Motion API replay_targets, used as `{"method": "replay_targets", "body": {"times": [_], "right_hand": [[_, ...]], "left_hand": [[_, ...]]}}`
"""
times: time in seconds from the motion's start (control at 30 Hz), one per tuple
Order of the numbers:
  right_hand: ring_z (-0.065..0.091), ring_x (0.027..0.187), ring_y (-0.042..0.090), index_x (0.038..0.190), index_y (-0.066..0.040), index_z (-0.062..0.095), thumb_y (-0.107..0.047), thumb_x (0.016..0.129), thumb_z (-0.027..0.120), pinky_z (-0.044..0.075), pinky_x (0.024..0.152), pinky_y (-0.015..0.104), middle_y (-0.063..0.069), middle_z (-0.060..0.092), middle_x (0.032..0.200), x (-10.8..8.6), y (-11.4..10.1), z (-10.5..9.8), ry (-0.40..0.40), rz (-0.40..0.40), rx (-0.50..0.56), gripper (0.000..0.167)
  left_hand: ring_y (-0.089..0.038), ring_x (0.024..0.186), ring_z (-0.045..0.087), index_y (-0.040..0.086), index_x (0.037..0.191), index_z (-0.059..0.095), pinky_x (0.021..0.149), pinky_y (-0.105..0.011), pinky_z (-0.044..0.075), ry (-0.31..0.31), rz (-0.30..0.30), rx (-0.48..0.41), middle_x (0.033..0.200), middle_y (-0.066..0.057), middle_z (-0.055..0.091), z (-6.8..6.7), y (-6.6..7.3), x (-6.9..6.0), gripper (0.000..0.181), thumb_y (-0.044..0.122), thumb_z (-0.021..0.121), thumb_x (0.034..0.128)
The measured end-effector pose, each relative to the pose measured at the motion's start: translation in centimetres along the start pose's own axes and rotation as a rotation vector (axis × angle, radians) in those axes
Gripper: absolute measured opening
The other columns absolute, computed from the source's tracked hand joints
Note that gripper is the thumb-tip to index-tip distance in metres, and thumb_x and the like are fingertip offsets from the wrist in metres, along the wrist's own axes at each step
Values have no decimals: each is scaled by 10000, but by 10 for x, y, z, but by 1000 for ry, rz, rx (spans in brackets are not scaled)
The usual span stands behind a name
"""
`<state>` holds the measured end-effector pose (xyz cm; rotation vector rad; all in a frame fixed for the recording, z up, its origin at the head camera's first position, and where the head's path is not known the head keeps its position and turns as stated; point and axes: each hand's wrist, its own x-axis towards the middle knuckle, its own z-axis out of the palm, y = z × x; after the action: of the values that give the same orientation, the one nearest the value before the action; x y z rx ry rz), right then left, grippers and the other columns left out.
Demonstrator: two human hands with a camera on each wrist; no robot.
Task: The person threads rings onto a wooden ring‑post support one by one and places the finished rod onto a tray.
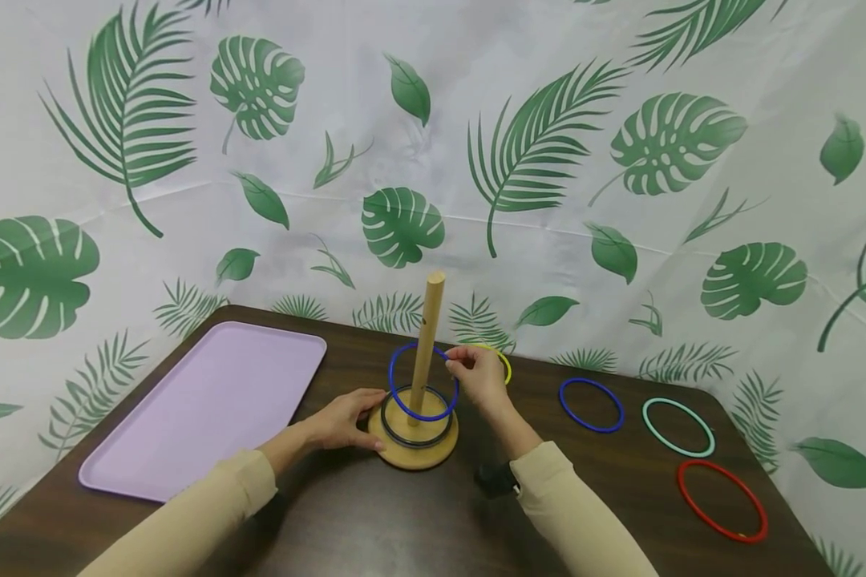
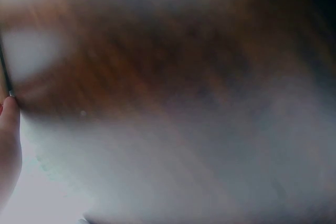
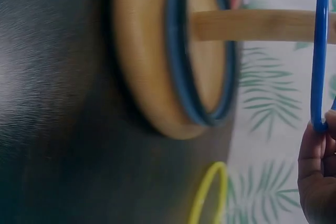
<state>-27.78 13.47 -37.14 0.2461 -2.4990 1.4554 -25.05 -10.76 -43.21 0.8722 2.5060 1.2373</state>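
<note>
The left hand (image 1: 342,419) grips the round wooden base (image 1: 411,458) at its left edge, thumb in front, fingers farther back; the right hand (image 1: 479,377) pinches 1 blue ring (image 3: 318,61) by its right side, tilted and looped around the wooden post (image 1: 426,336), above a dark ring (image 1: 414,445) on the base. Held at only 1 point, the blue ring could snag on the post if drawn sideways, or drop askew if the pinch slackened; a loose left grip might let the base tip. Behind the right hand lies a yellow ring (image 1: 508,370); farther right, a 2nd blue ring (image 1: 604,430), a mint ring (image 1: 664,400) and a red ring (image 1: 681,482) rest on the dark table (image 1: 346,529), with a lilac tray (image 1: 216,409) to the left
</note>
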Motion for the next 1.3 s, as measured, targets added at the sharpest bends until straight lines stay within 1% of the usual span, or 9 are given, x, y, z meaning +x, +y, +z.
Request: {"method": "replay_targets", "body": {"times": [0.13, 0.27, 0.33, 0.47, 0.63, 0.73, 0.9, 1.13, 1.3], "right_hand": [[602, 688, 130, 862, 10, 716, -17, 811, 683, 481, 596, 197, 115, 698, 788, -4, 11, 7, -17, -23, -110, 66], [592, 661, 140, 827, 17, 710, -3, 794, 684, 475, 627, 248, 113, 693, 752, -6, 19, 13, -47, -47, -172, 46], [593, 656, 140, 821, 13, 709, -3, 793, 682, 478, 640, 267, 104, 692, 741, -6, 21, 14, -58, -43, -192, 42], [589, 660, 142, 826, 9, 712, -2, 799, 677, 481, 639, 268, 91, 690, 738, -5, 23, 15, -72, -19, -216, 45], [562, 630, 124, 829, 9, 714, 0, 813, 670, 471, 559, 231, 86, 686, 737, -4, 25, 16, -91, 24, -230, 47], [549, 608, 118, 828, 7, 714, -3, 814, 668, 465, 535, 224, 83, 681, 730, -4, 26, 17, -94, 39, -238, 49], [567, 641, 141, 822, 0, 720, -15, 807, 674, 486, 582, 258, 76, 682, 732, -5, 27, 20, -87, 53, -261, 50], [601, 677, 173, 822, -21, 726, -33, 818, 675, 513, 613, 294, 70, 684, 745, -4, 28, 25, -85, 92, -282, 52], [607, 683, 184, 823, -17, 728, -37, 819, 676, 519, 621, 305, 72, 687, 751, -5, 30, 27, -84, 95, -286, 55]], "left_hand": [[-421, 1304, 368, -153, 1375, 336, 1033, -436, 401, 3, 7, -2, 1415, -313, 338, 0, 0, 0, 824, 173, 787, 767], [-420, 1308, 360, -161, 1363, 349, 1033, -439, 399, 8, 21, 22, 1412, -309, 351, -1, -1, -1, 824, 187, 793, 761], [-422, 1307, 358, -162, 1359, 354, 1032, -439, 401, 8, 27, 31, 1409, -308, 356, -1, 0, -1, 822, 192, 793, 761], [-416, 1307, 363, -157, 1363, 353, 1032, -438, 401, 9, 21, 18, 1411, -306, 353, -1, 0, 0, 820, 190, 791, 763], [-413, 1304, 372, -150, 1377, 334, 1033, -438, 401, -1, 1, -12, 1417, -311, 336, -2, 2, 1, 820, 172, 783, 772], [-415, 1300, 378, -150, 1382, 324, 1030, -437, 404, -8, 0, -10, 1418, -314, 330, -2, 3, 1, 822, 171, 779, 777], [-422, 1300, 373, -150, 1383, 322, 1028, -436, 405, -8, 1, 1, 1418, -321, 327, -2, 2, 0, 828, 174, 781, 774], [-432, 1303, 358, -151, 1371, 345, 1029, -458, 401, 12, 21, 70, 1399, -306, 370, -2, 0, -1, 839, 204, 794, 758], [-434, 1303, 356, -158, 1367, 344, 1029, -450, 404, 10, 24, 49, 1399, -317, 361, -2, 0, -1, 833, 189, 794, 758]]}}
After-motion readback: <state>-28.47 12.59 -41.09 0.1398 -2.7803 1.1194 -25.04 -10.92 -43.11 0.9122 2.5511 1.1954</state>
